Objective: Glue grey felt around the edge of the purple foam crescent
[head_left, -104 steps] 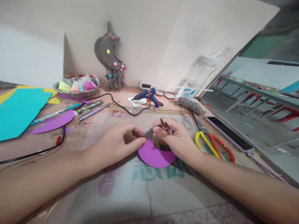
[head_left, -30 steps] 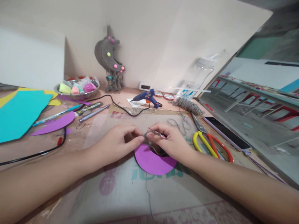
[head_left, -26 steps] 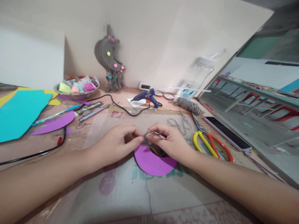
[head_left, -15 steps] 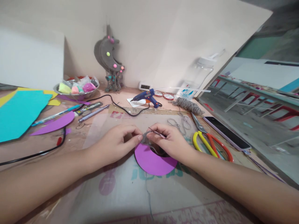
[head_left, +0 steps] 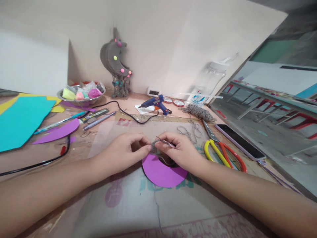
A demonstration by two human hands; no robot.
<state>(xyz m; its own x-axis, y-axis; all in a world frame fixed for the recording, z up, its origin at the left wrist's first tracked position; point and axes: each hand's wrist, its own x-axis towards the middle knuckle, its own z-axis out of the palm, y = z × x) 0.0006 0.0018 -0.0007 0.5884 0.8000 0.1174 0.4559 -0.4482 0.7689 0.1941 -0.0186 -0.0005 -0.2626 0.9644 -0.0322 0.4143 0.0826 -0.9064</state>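
Note:
A purple paper crescent [head_left: 160,172] lies on the cardboard sheet [head_left: 173,205] in front of me. My left hand [head_left: 123,153] pinches a small grey piece [head_left: 154,145] at the crescent's upper edge, thumb and forefinger closed. My right hand [head_left: 180,150] meets it from the right, fingers closed on the same grey piece and on a thin dark tool [head_left: 163,141] that lies across its knuckles. What the tool is stays unclear.
Yellow and red scissors [head_left: 220,148] and a phone [head_left: 241,141] lie to the right. A blue glue gun [head_left: 156,103], grey yarn [head_left: 199,111], a bowl of coloured clay [head_left: 80,92], pens [head_left: 59,121], teal paper [head_left: 19,120] and a black cable [head_left: 37,162] lie around. A grey moon ornament [head_left: 114,61] leans at the wall.
The thin tool in my right hand has come down from upright to lying flat. Both hands and the purple crescent have stayed almost where they were.

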